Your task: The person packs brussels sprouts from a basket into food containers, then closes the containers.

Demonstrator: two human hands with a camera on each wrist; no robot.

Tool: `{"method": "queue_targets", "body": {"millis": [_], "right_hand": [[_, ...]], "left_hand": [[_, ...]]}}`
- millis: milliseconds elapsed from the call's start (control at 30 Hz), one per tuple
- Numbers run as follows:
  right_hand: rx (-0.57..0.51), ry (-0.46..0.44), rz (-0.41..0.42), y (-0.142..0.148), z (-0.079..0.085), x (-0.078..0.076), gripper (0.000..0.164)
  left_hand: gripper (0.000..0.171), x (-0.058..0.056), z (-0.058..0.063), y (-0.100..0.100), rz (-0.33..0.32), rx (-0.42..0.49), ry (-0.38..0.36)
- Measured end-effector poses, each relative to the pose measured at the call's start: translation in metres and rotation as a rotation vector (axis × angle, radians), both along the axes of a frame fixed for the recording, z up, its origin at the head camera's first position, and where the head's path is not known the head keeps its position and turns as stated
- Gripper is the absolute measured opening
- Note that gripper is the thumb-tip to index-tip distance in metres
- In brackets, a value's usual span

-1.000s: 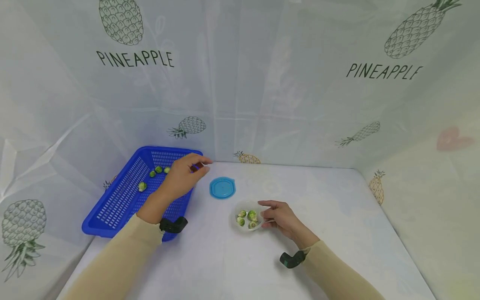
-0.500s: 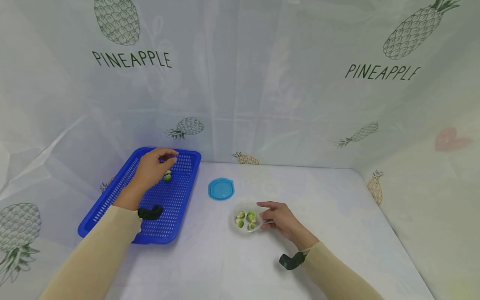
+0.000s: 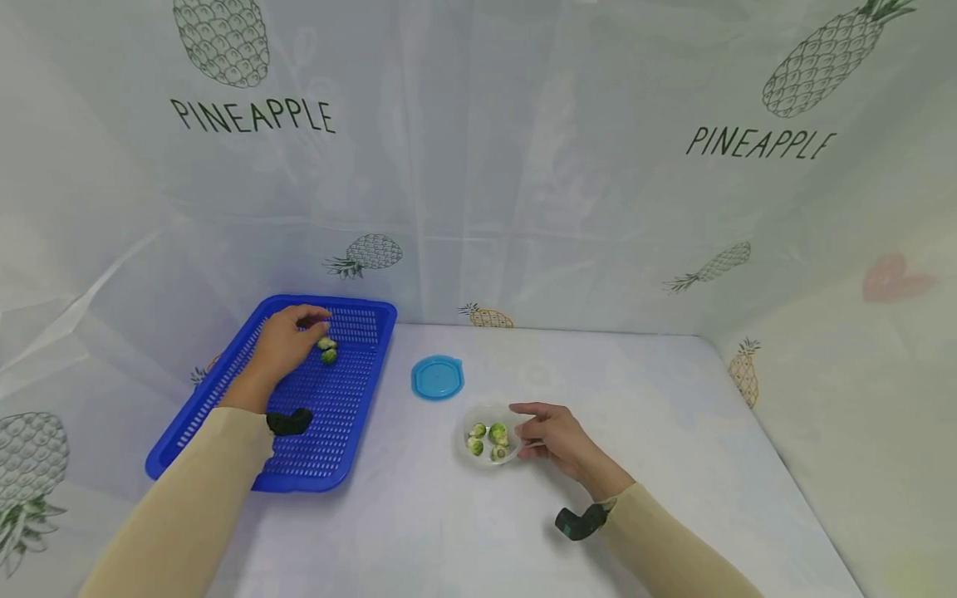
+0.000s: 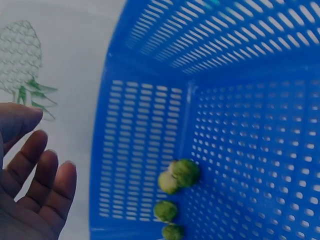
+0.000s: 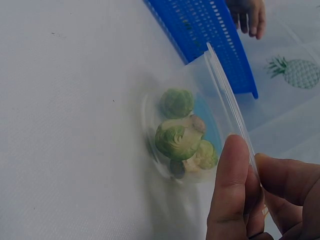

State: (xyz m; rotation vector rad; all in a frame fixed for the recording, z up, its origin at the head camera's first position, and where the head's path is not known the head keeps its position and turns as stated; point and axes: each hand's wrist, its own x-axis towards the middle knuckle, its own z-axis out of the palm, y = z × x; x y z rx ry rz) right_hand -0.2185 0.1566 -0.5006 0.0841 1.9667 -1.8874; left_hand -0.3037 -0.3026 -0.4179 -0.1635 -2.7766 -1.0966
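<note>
My left hand (image 3: pixel 287 339) hovers over the far left part of a blue plastic basket (image 3: pixel 329 453), fingers loosely bent and holding nothing. Several Brussels sprouts (image 4: pixel 186 173) lie on the basket floor, close to those fingers in the head view. With thumb and fingers, my right hand (image 3: pixel 559 436) pinches the rim of a small clear round container (image 5: pixel 192 75). Inside that container sit several more Brussels sprouts (image 5: pixel 177 142). The container rests on the white table, with its base partly visible in the right wrist view.
A blue lid (image 3: pixel 437 378) lies flat on the white tabletop (image 3: pixel 620 399), between the basket and the container. Behind the table hangs a white curtain (image 3: pixel 508 166) printed with pineapples. The basket's raised walls surround the sprouts near my left hand.
My left hand has moved left, from above the basket's right edge to over its far left part. My right hand keeps its hold on the container's rim.
</note>
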Motion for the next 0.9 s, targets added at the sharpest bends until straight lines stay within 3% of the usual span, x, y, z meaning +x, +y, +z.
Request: {"method": "queue_targets", "body": {"millis": [600,900], "right_hand": [[0.007,-0.007,-0.012,0.000,0.002,0.001,0.053],[0.011,-0.012,-0.020,0.000,0.000,0.001,0.052]], "left_hand": [[0.038,-0.013,-0.028,-0.014,0.002,-0.032,-0.029],[0.038,-0.022,-0.038,-0.019,-0.028,-0.033,-0.098]]}}
